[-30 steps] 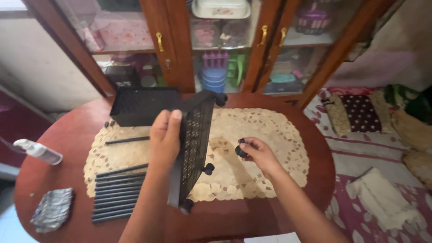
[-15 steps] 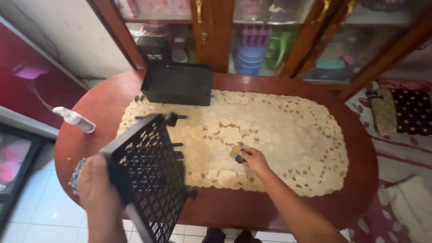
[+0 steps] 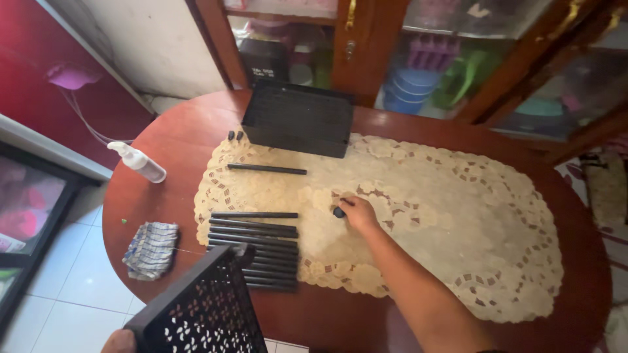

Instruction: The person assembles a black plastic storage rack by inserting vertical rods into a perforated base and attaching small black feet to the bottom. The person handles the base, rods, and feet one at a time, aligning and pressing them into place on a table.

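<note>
My left hand point(image 3: 119, 341) shows only at the bottom edge, gripping a black perforated plastic tray point(image 3: 196, 307) held tilted beyond the near left rim of the round wooden table point(image 3: 163, 140). My right hand point(image 3: 358, 212) rests on the cream lace cloth point(image 3: 425, 209) with its fingers closed around a small black round piece point(image 3: 339, 212). Several black rods point(image 3: 255, 245) lie side by side on the cloth to the left of that hand. A single black rod point(image 3: 267, 169) lies farther back.
A stack of black trays point(image 3: 297, 117) sits at the table's far edge, with two small black caps point(image 3: 235, 136) beside it. A spray bottle point(image 3: 139, 161) and a crumpled checked cloth point(image 3: 152, 248) lie at the left. A glass-fronted wooden cabinet point(image 3: 458, 59) stands behind.
My left hand has carried the perforated tray from above the table's middle down and to the left, off the table edge. My right hand stayed on the small black piece.
</note>
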